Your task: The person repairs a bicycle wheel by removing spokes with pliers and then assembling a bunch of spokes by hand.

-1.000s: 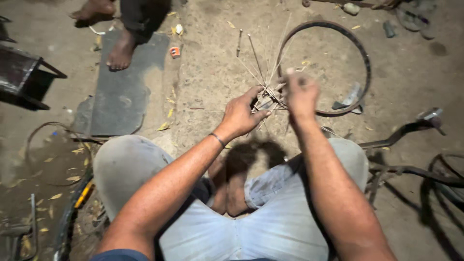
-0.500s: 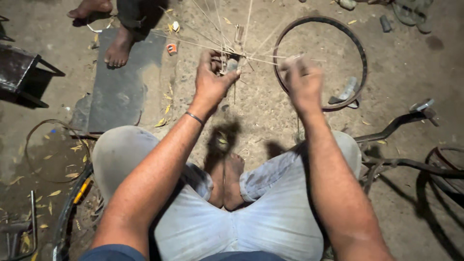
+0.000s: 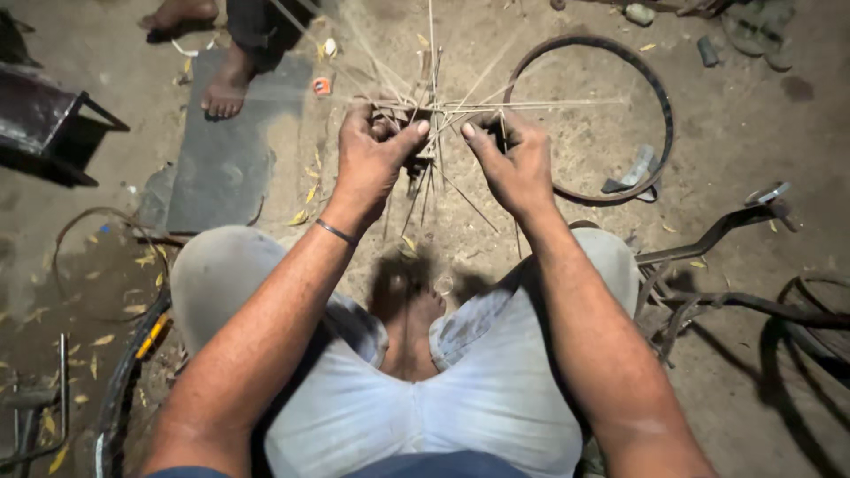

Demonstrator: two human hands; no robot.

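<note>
— Centre of work?
— Wheel hub [image 3: 416, 119] with a fan of thin spokes [image 3: 531, 104], held up above the dirt floor [image 3: 567, 150], between both hands, ahead of the knees.

— Direction, long axis?
— Hub axle hard to read behind the fingers; cannot tell its line. Spokes radiating all round: longest run level toward the right, others straight up the frame, a few slanting down toward the knees, some up-left.

— Left hand?
— Left hand [image 3: 372, 159] closed round the hub from the left, fingers curled, thumb tip stretched right toward the other hand. Thin dark band at the wrist.

— Right hand?
— Right hand [image 3: 513, 164] pinching near the hub's right side, thumb tip pointing left, nearly meeting the left thumb; fingers folded over spoke ends.

— Beyond that?
— Bare rim [image 3: 660, 115] flat on the ground, just behind the right hand, spokes crossing in front of it. Grey slab [image 3: 221, 150] on the left, another person's bare foot [image 3: 226, 88] at its far edge. Small orange piece [image 3: 321, 86] beside the slab. Bicycle frame parts [image 3: 717, 235] to the right, near the right knee. Tyre with yellow marking [image 3: 146, 341] low left. Yellow leaves scattered on the left.
</note>
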